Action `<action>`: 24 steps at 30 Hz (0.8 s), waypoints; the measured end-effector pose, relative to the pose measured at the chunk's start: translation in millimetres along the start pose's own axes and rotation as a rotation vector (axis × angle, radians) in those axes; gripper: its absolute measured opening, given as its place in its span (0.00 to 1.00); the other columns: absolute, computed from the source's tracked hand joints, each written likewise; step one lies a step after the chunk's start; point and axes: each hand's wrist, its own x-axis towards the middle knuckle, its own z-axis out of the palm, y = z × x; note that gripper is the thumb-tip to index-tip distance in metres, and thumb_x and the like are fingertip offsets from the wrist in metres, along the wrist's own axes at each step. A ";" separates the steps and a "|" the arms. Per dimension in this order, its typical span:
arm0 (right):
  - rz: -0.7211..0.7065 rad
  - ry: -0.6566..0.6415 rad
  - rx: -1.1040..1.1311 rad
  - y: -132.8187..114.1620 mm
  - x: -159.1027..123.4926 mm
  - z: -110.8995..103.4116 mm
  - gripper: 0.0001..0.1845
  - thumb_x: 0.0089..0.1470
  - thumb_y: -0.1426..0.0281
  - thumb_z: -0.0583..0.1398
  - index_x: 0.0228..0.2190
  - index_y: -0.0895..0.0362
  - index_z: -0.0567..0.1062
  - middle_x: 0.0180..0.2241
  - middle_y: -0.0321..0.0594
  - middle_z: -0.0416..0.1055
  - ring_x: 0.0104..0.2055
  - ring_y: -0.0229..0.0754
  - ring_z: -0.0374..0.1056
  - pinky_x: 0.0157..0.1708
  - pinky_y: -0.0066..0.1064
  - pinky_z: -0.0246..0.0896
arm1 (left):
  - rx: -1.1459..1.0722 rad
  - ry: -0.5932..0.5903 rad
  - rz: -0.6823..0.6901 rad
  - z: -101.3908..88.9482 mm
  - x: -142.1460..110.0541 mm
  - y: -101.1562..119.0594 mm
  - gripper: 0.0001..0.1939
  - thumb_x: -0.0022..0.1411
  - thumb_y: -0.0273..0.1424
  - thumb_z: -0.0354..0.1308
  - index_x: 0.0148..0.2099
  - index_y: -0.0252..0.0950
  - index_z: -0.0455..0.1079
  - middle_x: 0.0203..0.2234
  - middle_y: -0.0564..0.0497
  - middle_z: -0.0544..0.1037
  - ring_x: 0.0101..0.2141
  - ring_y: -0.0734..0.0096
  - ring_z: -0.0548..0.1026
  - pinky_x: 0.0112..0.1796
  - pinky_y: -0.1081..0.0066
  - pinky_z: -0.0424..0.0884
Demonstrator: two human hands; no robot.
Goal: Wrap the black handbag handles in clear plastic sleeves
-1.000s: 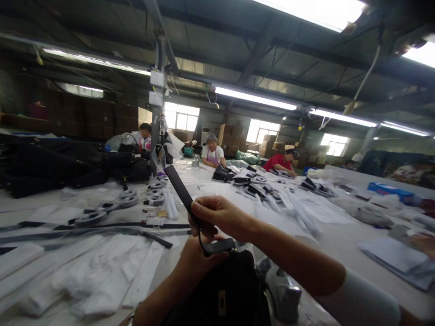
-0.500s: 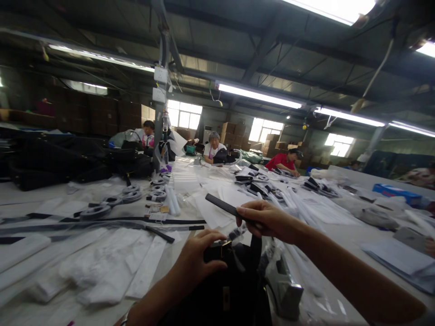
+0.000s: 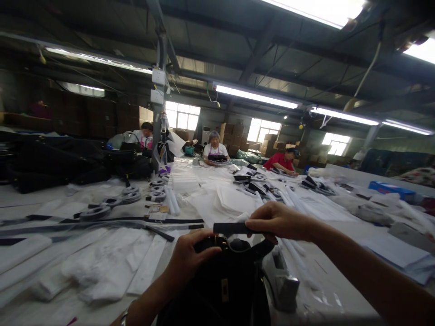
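Observation:
A black bag [image 3: 210, 290] with a gold-coloured clasp [image 3: 224, 290] on its front stands close in front of me. My left hand [image 3: 188, 256] grips its top left part, thumb and fingers on either side of a small gold buckle [image 3: 223, 243]. My right hand [image 3: 277, 222] pinches a flat black strap [image 3: 231, 228] above the bag. The strap's free end points left, just over my left fingertips, and its other part loops down to the bag's right side. My right fingertips are partly hidden behind the strap.
A grey metal holder [image 3: 283, 283] stands right of the bag. White wrapping [image 3: 105, 262] covers the left side, with black strips [image 3: 176, 221] behind. Rolled grey-white coils [image 3: 96, 211], paper sheets [image 3: 234, 199] and a post [image 3: 159, 117] stand further off. Several co-workers [image 3: 215, 149] sit across the table.
My right hand has lowered the strap's free end from a raised slant to nearly level, close to my left hand. The strap now bends in a loop. My left hand stays at the buckle.

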 end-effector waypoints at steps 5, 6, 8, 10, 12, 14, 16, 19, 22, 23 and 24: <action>0.029 0.010 -0.139 12.0 5.4 7.8 0.25 0.56 0.51 0.58 0.26 0.60 0.79 0.14 0.32 0.65 0.17 0.30 0.51 0.18 0.24 0.43 | -0.131 0.070 -0.090 -1.3 -4.0 -1.1 0.13 0.56 0.35 0.67 0.45 0.42 0.78 0.41 0.51 0.83 0.43 0.59 0.79 0.46 0.67 0.74; 0.033 0.012 -0.139 13.6 6.3 8.0 0.25 0.56 0.51 0.58 0.27 0.60 0.79 0.14 0.31 0.65 0.17 0.30 0.51 0.18 0.24 0.43 | -0.142 0.070 -0.091 -1.8 -4.2 -1.2 0.13 0.56 0.35 0.67 0.45 0.42 0.78 0.41 0.51 0.83 0.44 0.60 0.79 0.46 0.67 0.74; 0.034 0.006 -0.149 14.1 7.4 7.3 0.25 0.56 0.51 0.58 0.26 0.60 0.79 0.14 0.32 0.65 0.17 0.30 0.51 0.18 0.24 0.43 | -0.146 0.069 -0.080 -2.7 -4.2 -0.9 0.14 0.55 0.35 0.67 0.45 0.42 0.78 0.41 0.51 0.83 0.44 0.59 0.79 0.46 0.67 0.73; 0.034 0.001 -0.182 9.9 7.7 5.5 0.25 0.55 0.51 0.59 0.24 0.60 0.78 0.15 0.33 0.66 0.17 0.31 0.53 0.18 0.24 0.45 | -0.142 0.065 -0.055 -3.5 -4.2 -0.1 0.14 0.55 0.35 0.68 0.45 0.41 0.78 0.41 0.51 0.83 0.44 0.60 0.79 0.46 0.67 0.73; 0.029 0.026 -0.225 1.0 7.2 3.4 0.26 0.54 0.50 0.59 0.25 0.60 0.79 0.16 0.34 0.68 0.17 0.32 0.55 0.18 0.25 0.47 | -0.131 0.063 -0.022 -4.5 -4.0 1.7 0.13 0.55 0.35 0.68 0.44 0.41 0.78 0.40 0.51 0.83 0.43 0.60 0.79 0.46 0.66 0.73; -0.003 0.092 -0.285 -11.4 6.2 2.1 0.27 0.55 0.49 0.58 0.26 0.60 0.81 0.17 0.36 0.71 0.18 0.33 0.57 0.19 0.25 0.48 | -0.108 0.076 0.006 -5.3 -3.7 4.4 0.13 0.55 0.36 0.68 0.44 0.41 0.78 0.40 0.50 0.83 0.43 0.59 0.79 0.47 0.65 0.73; -0.072 0.223 -0.413 -25.4 4.4 3.3 0.26 0.56 0.51 0.57 0.26 0.58 0.82 0.19 0.37 0.73 0.19 0.34 0.59 0.20 0.27 0.50 | -0.090 0.091 0.024 -5.7 -3.4 7.8 0.13 0.55 0.37 0.67 0.43 0.41 0.78 0.40 0.49 0.83 0.44 0.58 0.78 0.48 0.64 0.72; -0.279 0.439 -0.715 -45.1 -0.2 12.7 0.18 0.58 0.56 0.58 0.28 0.54 0.83 0.23 0.39 0.76 0.25 0.39 0.64 0.28 0.32 0.55 | -0.083 0.089 0.020 -4.8 -3.1 12.6 0.13 0.56 0.38 0.67 0.42 0.40 0.78 0.38 0.49 0.83 0.41 0.59 0.79 0.45 0.64 0.73; -0.528 0.497 -0.884 -58.5 -6.6 29.6 0.11 0.59 0.62 0.60 0.31 0.51 0.82 0.26 0.39 0.77 0.32 0.43 0.66 0.44 0.41 0.57 | -0.101 0.086 -0.010 -2.9 -3.4 15.7 0.14 0.57 0.40 0.66 0.44 0.39 0.77 0.37 0.49 0.83 0.38 0.60 0.79 0.42 0.66 0.74; -0.575 0.498 -0.899 -61.1 -8.8 35.5 0.10 0.59 0.63 0.59 0.31 0.51 0.81 0.26 0.39 0.77 0.33 0.44 0.66 0.48 0.43 0.55 | -0.113 0.088 -0.016 -2.4 -3.8 16.3 0.14 0.57 0.40 0.65 0.44 0.38 0.77 0.37 0.50 0.82 0.38 0.60 0.79 0.41 0.66 0.74; -0.596 0.504 -0.906 -62.8 -10.9 41.0 0.10 0.59 0.64 0.59 0.31 0.50 0.80 0.26 0.38 0.77 0.34 0.44 0.67 0.52 0.45 0.53 | -0.128 0.089 -0.018 -2.1 -4.1 16.6 0.14 0.57 0.39 0.65 0.44 0.38 0.77 0.37 0.50 0.82 0.38 0.61 0.79 0.41 0.67 0.74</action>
